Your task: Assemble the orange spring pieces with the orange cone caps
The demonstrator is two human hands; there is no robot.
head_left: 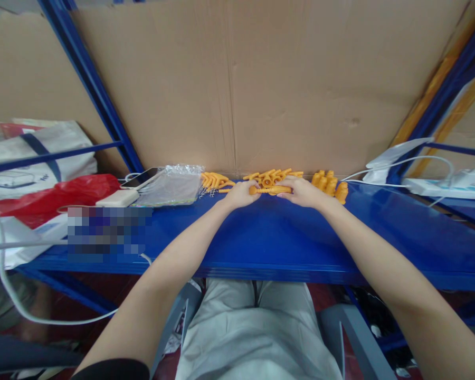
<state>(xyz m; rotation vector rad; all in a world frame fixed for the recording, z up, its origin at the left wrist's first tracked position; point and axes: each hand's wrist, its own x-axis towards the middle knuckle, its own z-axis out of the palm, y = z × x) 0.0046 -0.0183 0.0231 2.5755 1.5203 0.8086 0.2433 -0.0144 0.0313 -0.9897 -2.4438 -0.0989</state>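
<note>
At the far side of the blue table, my left hand (242,196) has its fingers closed at the left end of a long yellow plastic piece (272,190) with a rounded end. The other end of this piece lies in the closed fingers of my right hand (301,192). Just behind it is a pile of yellow plastic parts (275,176), some tube-shaped with round openings. Bent yellow pieces (214,181) lie left of my left hand, with small metal screw-like bits (208,193) in front of them. Stubby yellow bottle-shaped parts (329,184) stand right of my right hand.
A cardboard wall (233,95) rises behind the blue table (277,243). To the left lie clear plastic bags (170,186), a phone (141,178), a white box (117,198) and a red bag (75,191). White cables and a power strip (451,188) are at the right.
</note>
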